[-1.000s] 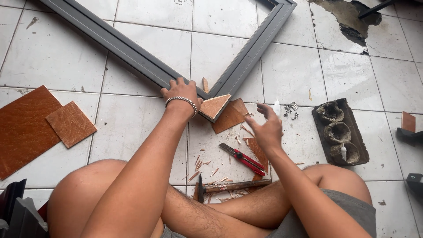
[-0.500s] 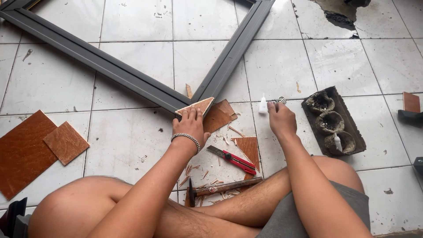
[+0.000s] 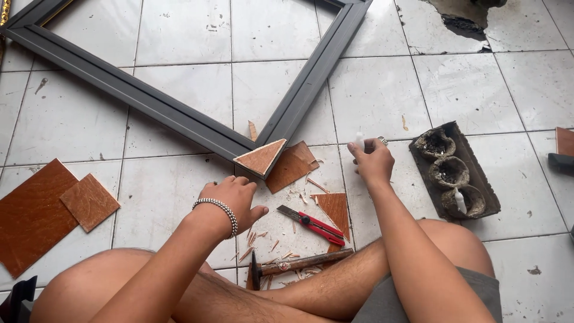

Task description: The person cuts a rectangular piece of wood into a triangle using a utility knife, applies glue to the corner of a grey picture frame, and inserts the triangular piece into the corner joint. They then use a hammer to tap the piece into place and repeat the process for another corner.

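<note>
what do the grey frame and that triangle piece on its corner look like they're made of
Grey frame: likely painted or coated wood moulding, possibly metal; matte, even grey with ridged profile lines along it. Triangle piece: looks like thin plywood or veneered board; reddish-brown grained face, pale raw cut edges, and matching wood slivers on the tiled floor.

Bright even daylight, soft shadows, seemingly sharp

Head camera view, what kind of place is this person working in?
Probably a makeshift framing workspace on a tiled floor: a dark frame lies flat, with a hammer, a red knife and wood chips beside the seated person.
</note>
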